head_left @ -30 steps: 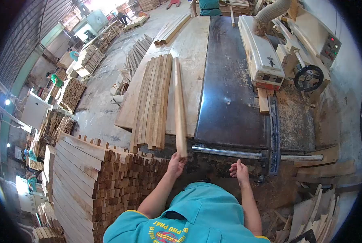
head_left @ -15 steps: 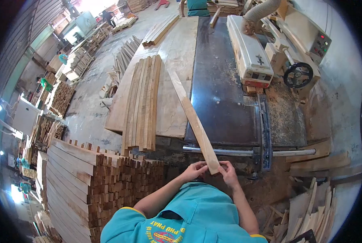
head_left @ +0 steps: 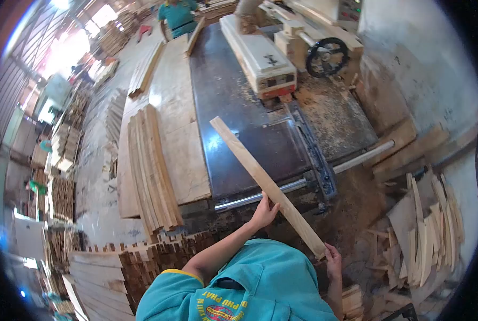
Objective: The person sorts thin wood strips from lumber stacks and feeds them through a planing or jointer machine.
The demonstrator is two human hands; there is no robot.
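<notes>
A long, pale wooden strip (head_left: 271,188) slants over the near edge of the dark metal machine table (head_left: 239,107). My left hand (head_left: 264,212) grips the strip's left edge below its middle. At the lower right, my right hand (head_left: 331,259) holds the near end. The strip's far end lies over the dark surface. Left of it, a row of wooden strips (head_left: 148,166) rests on a light board (head_left: 180,144).
A white machine housing (head_left: 260,59) and black handwheel (head_left: 327,56) stand ahead. A metal rail (head_left: 292,187) crosses the table's near edge. Stacked wood (head_left: 100,278) is at lower left, offcuts (head_left: 431,230) at right. A co-worker (head_left: 177,17) stands at the far end.
The view has turned to the right. My left hand has moved up along the strip, while my right hand stays at its near end, now farther right. More of the co-worker shows.
</notes>
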